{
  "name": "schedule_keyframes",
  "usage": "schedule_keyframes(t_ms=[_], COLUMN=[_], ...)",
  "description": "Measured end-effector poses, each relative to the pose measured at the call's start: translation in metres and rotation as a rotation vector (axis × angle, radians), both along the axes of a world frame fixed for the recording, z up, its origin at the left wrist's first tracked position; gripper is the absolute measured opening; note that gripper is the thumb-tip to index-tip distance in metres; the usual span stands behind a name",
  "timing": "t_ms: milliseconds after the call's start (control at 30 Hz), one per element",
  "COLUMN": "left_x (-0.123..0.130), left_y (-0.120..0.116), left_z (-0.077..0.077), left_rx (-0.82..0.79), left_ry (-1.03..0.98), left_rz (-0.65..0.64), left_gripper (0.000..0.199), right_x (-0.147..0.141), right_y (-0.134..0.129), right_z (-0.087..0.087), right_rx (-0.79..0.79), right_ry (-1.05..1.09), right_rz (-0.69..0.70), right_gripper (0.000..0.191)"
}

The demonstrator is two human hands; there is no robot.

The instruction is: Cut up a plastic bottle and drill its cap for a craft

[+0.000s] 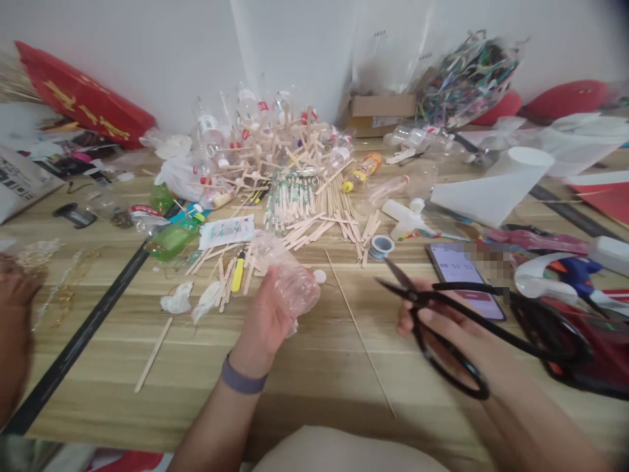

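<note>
The left hand is closed around a clear bottle, no cut visible on it; the right hand grips open-bladed scissors.

The light is soft and rather bright, with pale glare on the phone beyond the scissors in the right hand. Faint shadows lie below both hands. The picture is hazy, the scissors slightly blurred, and the edges look stretched, with a dark corner.

A clear plastic bottle tilts in the left hand, black scissors open in the right hand.
</note>
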State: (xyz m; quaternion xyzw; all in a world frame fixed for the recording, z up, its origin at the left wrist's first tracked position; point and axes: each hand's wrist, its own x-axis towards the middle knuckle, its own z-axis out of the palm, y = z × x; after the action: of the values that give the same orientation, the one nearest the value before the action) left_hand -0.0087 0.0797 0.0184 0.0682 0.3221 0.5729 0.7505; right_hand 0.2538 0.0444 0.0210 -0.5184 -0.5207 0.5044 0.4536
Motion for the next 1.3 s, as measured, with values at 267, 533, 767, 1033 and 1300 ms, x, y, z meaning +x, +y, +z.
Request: schedule_keyframes(t_ms=[267, 533, 767, 1033, 1300], left_x=[0.004, 0.012, 0.017, 0.019, 0.023], left_y=[-0.002, -0.005, -0.006, -0.01, -0.011], left_z=[0.002, 0.005, 0.002, -0.001, 0.002], left_rx=[-0.012, -0.013, -0.019, 0.062, 0.024], left_ry=[0.131, 0.186, 0.17, 0.142, 0.147], left_rz=[0.029, 0.108, 0.091, 0.14, 0.179], left_gripper=[0.026, 0.02, 0.026, 0.018, 0.024], right_x=[-0.043, -0.058, -0.074, -0.077, -0.076], right_y=[-0.007, -0.005, -0.001, 0.001, 0.006], right_z=[0.012, 0.011, 0.008, 0.003, -0.001], right_rx=[0.011, 0.547, 0.949, 0.932, 0.959], right_ry=[-0.062, -0.771, -1.061, -1.127, -1.138], right_rz=[0.341, 0.121, -0.031, -0.104, -0.139], right_gripper=[0.038, 0.045, 0.033, 0.035, 0.031])
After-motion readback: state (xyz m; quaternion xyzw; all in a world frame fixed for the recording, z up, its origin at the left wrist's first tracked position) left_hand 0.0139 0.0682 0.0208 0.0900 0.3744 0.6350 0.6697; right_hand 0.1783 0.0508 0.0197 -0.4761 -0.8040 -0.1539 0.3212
